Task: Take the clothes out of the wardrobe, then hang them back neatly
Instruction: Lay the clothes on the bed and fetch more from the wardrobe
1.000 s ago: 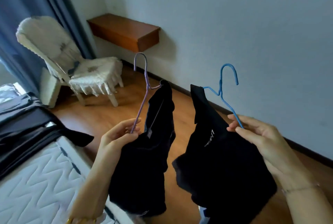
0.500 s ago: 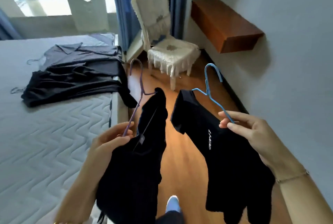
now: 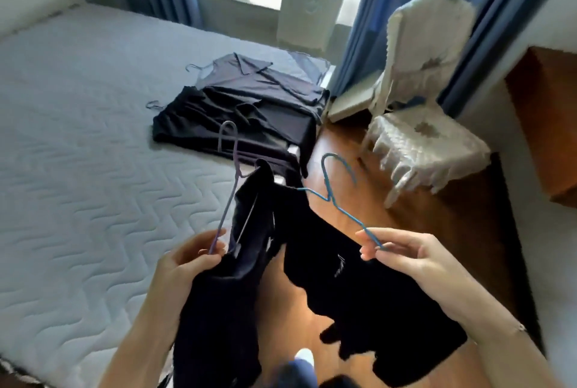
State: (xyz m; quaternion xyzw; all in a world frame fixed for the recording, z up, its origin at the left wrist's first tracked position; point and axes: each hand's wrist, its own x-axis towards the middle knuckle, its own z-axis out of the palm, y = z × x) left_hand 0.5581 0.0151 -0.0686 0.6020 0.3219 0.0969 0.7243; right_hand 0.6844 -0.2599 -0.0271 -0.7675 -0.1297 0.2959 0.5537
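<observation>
My left hand (image 3: pixel 187 258) pinches the lower arm of a purple wire hanger (image 3: pixel 229 169) that carries a black garment (image 3: pixel 224 300). My right hand (image 3: pixel 406 258) pinches one arm of a blue wire hanger (image 3: pixel 331 190) with a second black garment (image 3: pixel 368 287) hanging from it. Both garments dangle over the wooden floor beside the bed. On the mattress (image 3: pixel 78 169) lie a black garment (image 3: pixel 237 119) and a grey shirt (image 3: pixel 265 78), each on its hanger. No wardrobe is in view.
A white chair with a lace cover (image 3: pixel 427 125) stands on the wooden floor (image 3: pixel 337 153) to the right. A second white chair (image 3: pixel 309 9) is by the window between blue curtains (image 3: pixel 374 28). A wooden shelf (image 3: pixel 549 125) juts from the right wall.
The view has swung left from the wall and shelf toward the bed and window. Both hands keep their hold on the hangers, which now hang nearer the bed.
</observation>
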